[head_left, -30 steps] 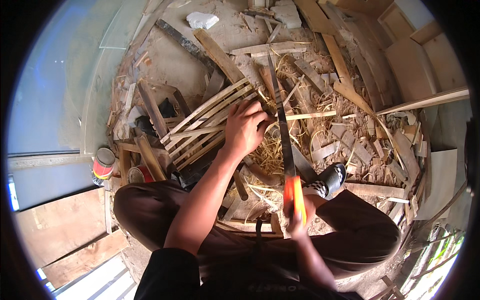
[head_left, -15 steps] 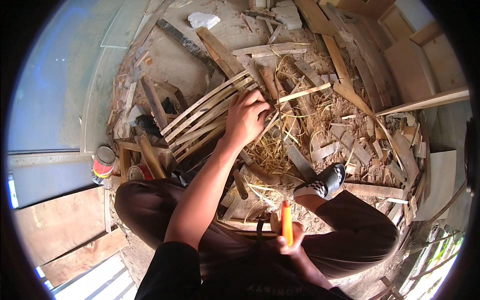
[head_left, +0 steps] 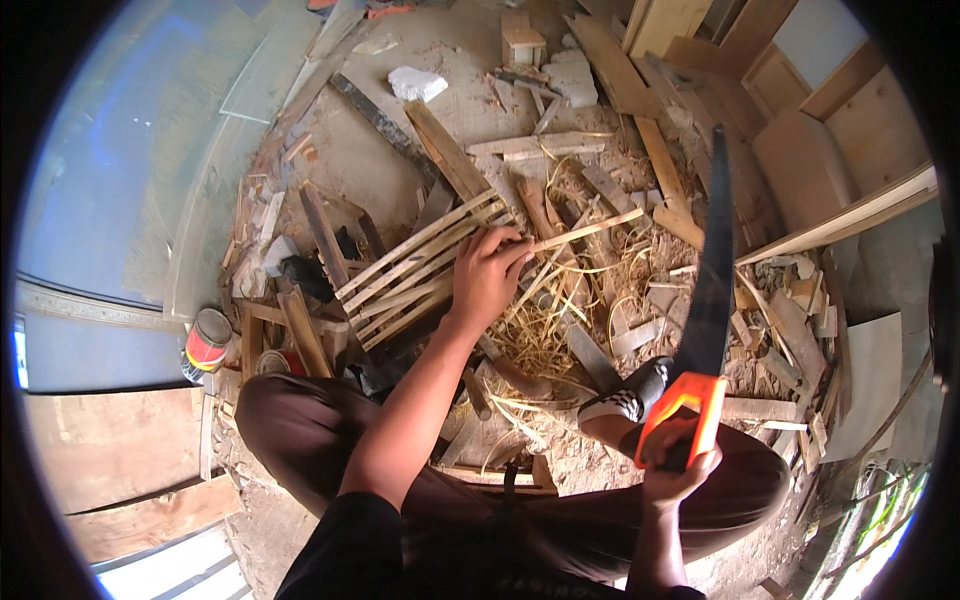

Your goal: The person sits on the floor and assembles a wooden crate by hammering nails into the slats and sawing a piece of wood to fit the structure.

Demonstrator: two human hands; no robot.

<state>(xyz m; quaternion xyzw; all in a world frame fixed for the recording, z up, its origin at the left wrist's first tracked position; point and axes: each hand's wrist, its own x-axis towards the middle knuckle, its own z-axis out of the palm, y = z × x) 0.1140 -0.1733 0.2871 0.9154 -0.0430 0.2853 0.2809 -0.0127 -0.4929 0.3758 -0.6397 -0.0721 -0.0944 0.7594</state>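
My left hand (head_left: 487,278) is closed over the right-hand ends of several pale wooden slats (head_left: 405,280), which lie side by side across a dark support. From under its fingers a thin wooden strip (head_left: 590,229) sticks out to the right. My right hand (head_left: 680,472) grips the orange handle of a handsaw (head_left: 708,290). Its dark blade points up and away, raised clear of the slats on the right, with the flat side showing.
Wood offcuts (head_left: 600,350) and curly shavings (head_left: 545,330) cover the ground ahead. My shod foot (head_left: 640,385) lies behind the saw. A red-labelled can (head_left: 208,340) stands left of my knee. Glass sheets (head_left: 150,180) lean at left; planks and panels (head_left: 800,160) stand at right.
My right hand has moved right and slightly forward, lifting the saw away from the strip and turning its blade flat to view. My left hand keeps its hold on the slats, shifting little.
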